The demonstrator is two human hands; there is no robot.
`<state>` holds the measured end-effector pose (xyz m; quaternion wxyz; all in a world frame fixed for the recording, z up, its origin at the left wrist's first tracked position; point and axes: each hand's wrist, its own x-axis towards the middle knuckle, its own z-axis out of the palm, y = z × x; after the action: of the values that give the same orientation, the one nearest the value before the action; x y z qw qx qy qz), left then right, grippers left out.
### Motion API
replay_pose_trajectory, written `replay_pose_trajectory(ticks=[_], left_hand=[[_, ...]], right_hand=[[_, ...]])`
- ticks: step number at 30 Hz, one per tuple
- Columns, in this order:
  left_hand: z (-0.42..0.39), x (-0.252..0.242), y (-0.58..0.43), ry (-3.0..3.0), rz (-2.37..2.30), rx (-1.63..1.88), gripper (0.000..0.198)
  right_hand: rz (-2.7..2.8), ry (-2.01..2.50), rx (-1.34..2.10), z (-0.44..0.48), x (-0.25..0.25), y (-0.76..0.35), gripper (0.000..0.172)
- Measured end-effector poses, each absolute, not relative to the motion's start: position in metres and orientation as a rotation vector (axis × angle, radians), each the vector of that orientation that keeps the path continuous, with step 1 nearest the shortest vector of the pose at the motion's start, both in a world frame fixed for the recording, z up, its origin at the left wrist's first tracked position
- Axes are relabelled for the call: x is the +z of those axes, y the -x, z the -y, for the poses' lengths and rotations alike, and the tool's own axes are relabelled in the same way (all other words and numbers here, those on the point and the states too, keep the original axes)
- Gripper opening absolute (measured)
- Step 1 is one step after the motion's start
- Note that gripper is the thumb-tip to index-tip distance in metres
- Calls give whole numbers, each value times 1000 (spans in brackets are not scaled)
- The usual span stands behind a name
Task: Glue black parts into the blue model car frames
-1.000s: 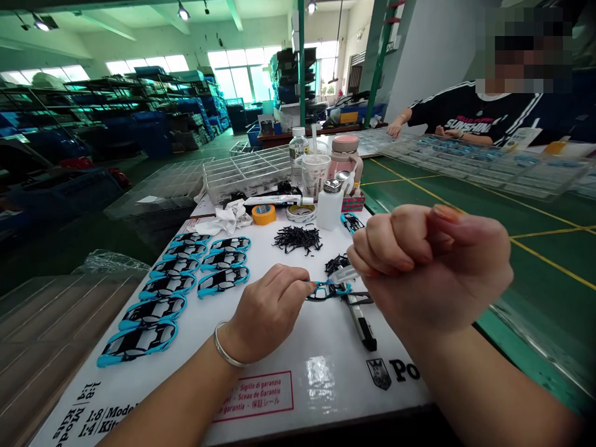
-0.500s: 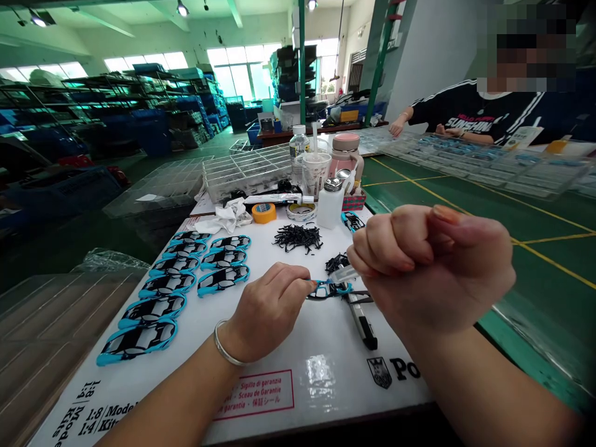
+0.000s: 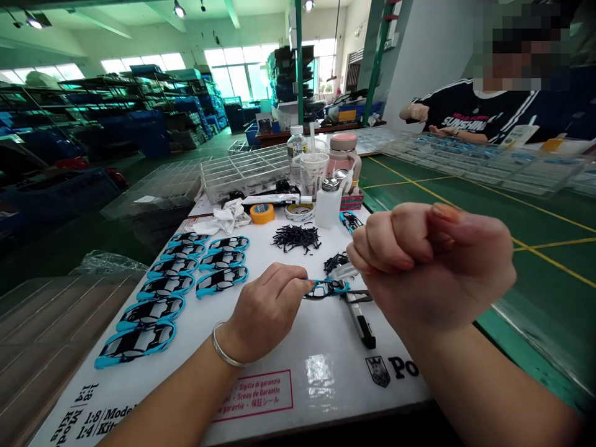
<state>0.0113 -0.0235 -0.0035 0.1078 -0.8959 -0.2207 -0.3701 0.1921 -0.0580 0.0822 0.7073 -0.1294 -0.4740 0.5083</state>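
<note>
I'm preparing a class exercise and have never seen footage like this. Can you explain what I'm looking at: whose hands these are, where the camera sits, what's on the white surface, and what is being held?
The camera is worn on a person's head and looks forward and down, so the two bare hands at the bottom are that person's own. The left hand pinches one end of a small blue and black part lying on the white board. The right hand is a closed fist around a small clear tube whose tip points at that part. To the left lie two rows of finished blue and black pieces. Further back are a pile of small black parts, tape rolls, a white bottle and a compartment tray. A black pen lies near the part. Another person works at the next table.
</note>
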Motion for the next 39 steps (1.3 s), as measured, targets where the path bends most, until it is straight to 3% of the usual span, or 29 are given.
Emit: replay_pose_trajectory(ticks=[39], left_hand=[[22, -4, -11, 2644, 653, -1135, 17]], right_hand=[[1159, 292, 1145, 58, 79, -197, 42]])
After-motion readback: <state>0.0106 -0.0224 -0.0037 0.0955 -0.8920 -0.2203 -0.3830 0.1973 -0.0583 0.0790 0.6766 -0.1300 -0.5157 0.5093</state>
